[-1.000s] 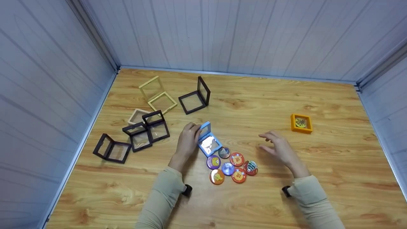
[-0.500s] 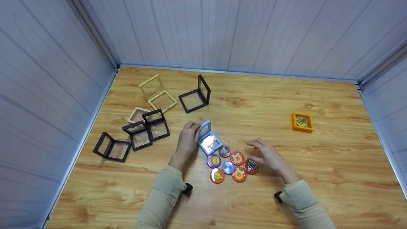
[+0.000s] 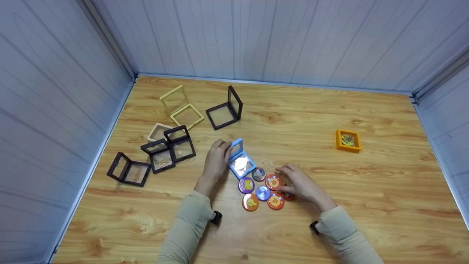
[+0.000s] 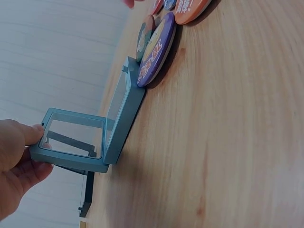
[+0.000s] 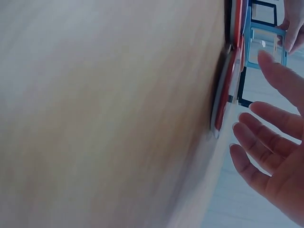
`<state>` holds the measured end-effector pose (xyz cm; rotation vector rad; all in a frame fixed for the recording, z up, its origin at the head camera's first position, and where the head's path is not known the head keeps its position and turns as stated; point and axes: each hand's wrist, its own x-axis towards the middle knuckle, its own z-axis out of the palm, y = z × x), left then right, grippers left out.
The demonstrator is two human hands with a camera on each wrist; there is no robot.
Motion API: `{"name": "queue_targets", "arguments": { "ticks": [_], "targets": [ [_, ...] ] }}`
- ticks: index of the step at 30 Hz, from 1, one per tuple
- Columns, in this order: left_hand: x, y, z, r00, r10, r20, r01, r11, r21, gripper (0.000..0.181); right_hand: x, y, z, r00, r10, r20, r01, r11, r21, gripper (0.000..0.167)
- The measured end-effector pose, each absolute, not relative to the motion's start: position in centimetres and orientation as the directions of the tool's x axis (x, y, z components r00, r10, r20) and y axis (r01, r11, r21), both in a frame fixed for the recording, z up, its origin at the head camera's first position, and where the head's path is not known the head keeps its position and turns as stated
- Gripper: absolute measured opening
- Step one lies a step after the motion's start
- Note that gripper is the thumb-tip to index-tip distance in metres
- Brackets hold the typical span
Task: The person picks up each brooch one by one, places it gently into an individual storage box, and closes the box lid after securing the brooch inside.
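The fingers [image 4: 35, 173] of the left hand [image 3: 216, 159] are closed in a pinch on the raised lid of the blue frame [image 3: 242, 165], whose base is supported by the wooden surface [image 3: 271, 234]. With that frame taken as the clock's centre in the head view, the left hand is seen at nine o'clock. Toward four o'clock the right hand [image 3: 302, 185] is held with fingers spread and loosely bent, and a red badge [image 3: 289, 197] is partly covered by it. Just beside the frame, between four and six o'clock, the small dark badge [image 3: 259, 174] and the purple badge [image 3: 246, 185] are placed; beyond them the orange badge [image 3: 250, 202] and blue badge [image 3: 263, 193] are clustered. Between two and three o'clock, well apart, a yellow badge [image 3: 347, 139] is contained in the orange frame [image 3: 338, 141]. At eleven o'clock a dark frame [image 3: 219, 127] is set with its lid raised.
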<state>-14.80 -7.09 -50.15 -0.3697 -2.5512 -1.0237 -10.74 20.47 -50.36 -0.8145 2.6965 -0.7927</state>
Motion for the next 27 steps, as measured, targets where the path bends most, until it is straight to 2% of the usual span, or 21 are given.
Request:
{"name": "queue_targets", "arguments": {
  "ticks": [10, 27],
  "targets": [
    [-14.7, -7.1, -50.0, -0.911, 0.106, 0.399, 0.354, 0.698, 0.622, 0.016, -10.9, 19.6, -50.6, -0.784, -0.619, -0.038, -0.532, 0.702, -0.473, 0.058],
    [-14.7, -7.1, -50.1, -0.912, 0.103, 0.397, 0.346, 0.713, 0.609, 0.016, -11.2, 18.7, -50.8, -0.779, -0.627, -0.012, -0.569, 0.715, -0.407, 0.050]
  ]
}}
